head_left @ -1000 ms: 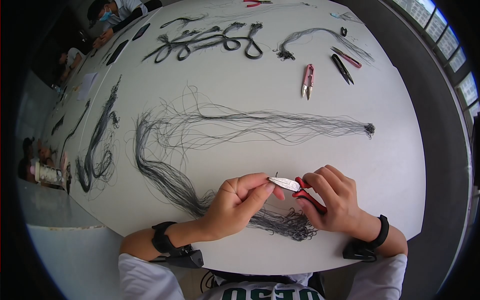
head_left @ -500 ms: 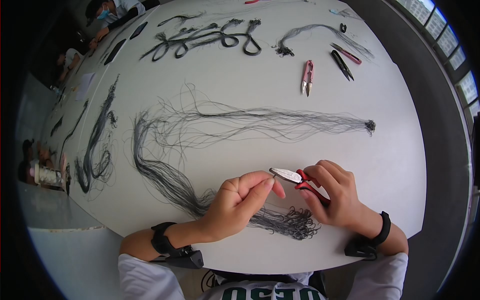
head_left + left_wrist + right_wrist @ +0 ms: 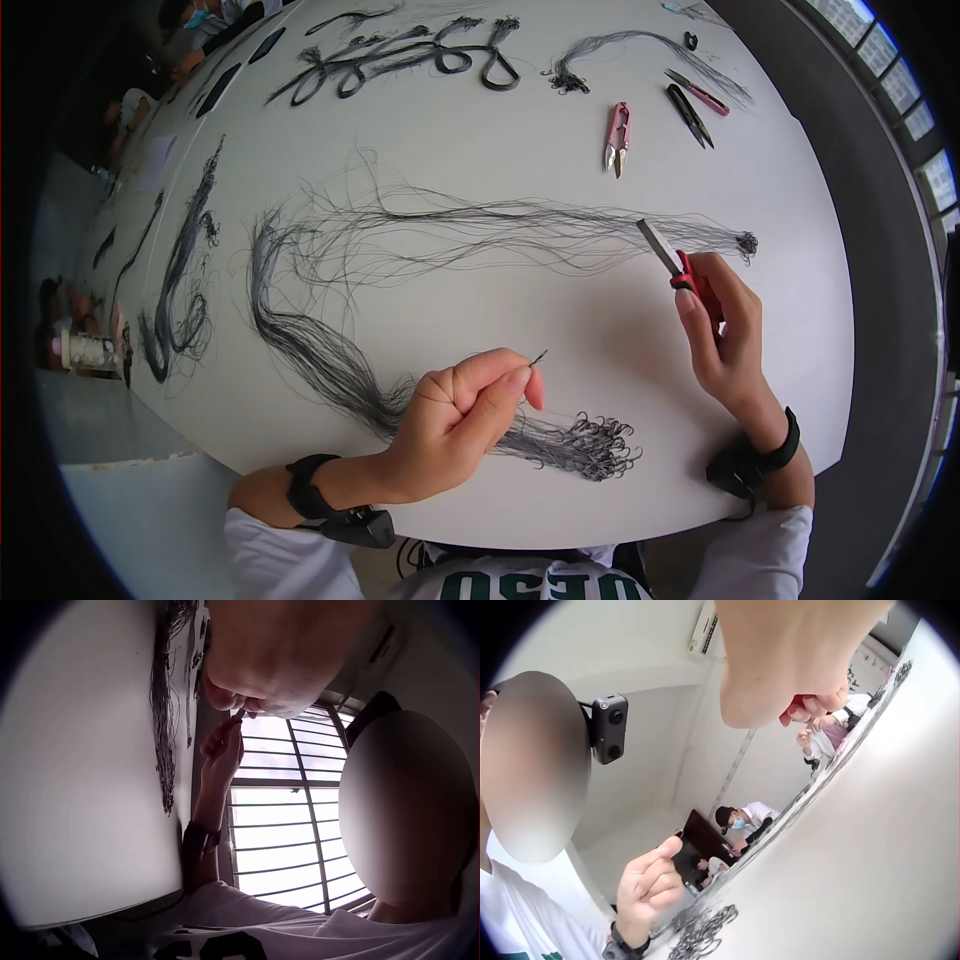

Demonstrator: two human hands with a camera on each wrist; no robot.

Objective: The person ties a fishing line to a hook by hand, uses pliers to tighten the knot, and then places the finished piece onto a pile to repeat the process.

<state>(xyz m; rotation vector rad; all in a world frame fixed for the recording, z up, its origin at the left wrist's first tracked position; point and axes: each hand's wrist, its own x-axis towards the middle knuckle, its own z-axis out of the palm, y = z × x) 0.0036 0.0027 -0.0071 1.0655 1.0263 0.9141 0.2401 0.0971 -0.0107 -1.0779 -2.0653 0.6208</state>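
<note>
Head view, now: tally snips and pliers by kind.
Snips: 3, lying on the table
Pliers: 1, held in the right hand
Total: 4

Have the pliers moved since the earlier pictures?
Yes. In the head view, the pliers have moved forward and right, away from the left hand and closer to the thread clump at the right.

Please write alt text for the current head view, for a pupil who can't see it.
A person's left hand pinches a small dark piece above a white table, while the right hand, held apart, grips red-handled pliers. Fine dark strands with hooked ends pass beneath the left hand; three thread snips lie farther back.
</note>
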